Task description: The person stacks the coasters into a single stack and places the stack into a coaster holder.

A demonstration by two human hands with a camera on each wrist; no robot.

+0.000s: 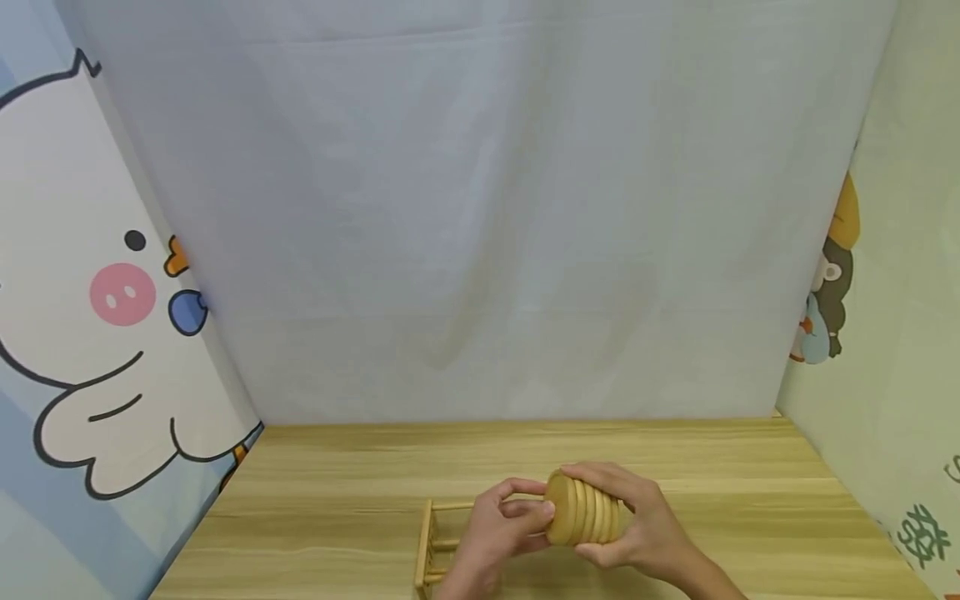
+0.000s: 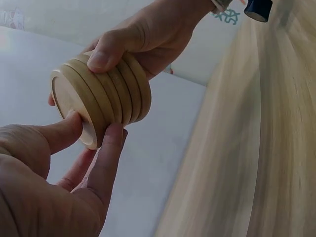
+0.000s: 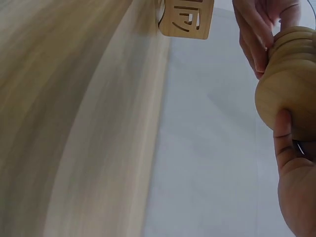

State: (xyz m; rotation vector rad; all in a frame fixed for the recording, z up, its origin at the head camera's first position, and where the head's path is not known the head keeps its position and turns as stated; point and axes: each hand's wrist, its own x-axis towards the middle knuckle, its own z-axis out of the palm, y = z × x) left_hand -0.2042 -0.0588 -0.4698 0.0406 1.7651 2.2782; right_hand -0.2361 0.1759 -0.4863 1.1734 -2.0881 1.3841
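Observation:
A stack of several round wooden coasters [image 1: 592, 512] is held on its side above the table. My right hand [image 1: 651, 527] grips the stack around its edges, with the thumb on one side and fingers on the other. At the left end, my left hand [image 1: 497, 532] pinches the outermost coaster. In the left wrist view, the left thumb lies on the recessed face of that end coaster [image 2: 71, 96], and a finger touches its edge from below. From the right wrist view, one right finger presses the flat face at the opposite end of the stack [image 3: 281, 89].
A small wooden rack [image 1: 425, 546] with rods stands on the wood-grain table [image 1: 315, 508], partly behind my left hand. Its cut-out end panel [image 3: 186, 19] shows in the right wrist view. A white cloth [image 1: 480, 250] hangs at the back, with printed sheets on both sides.

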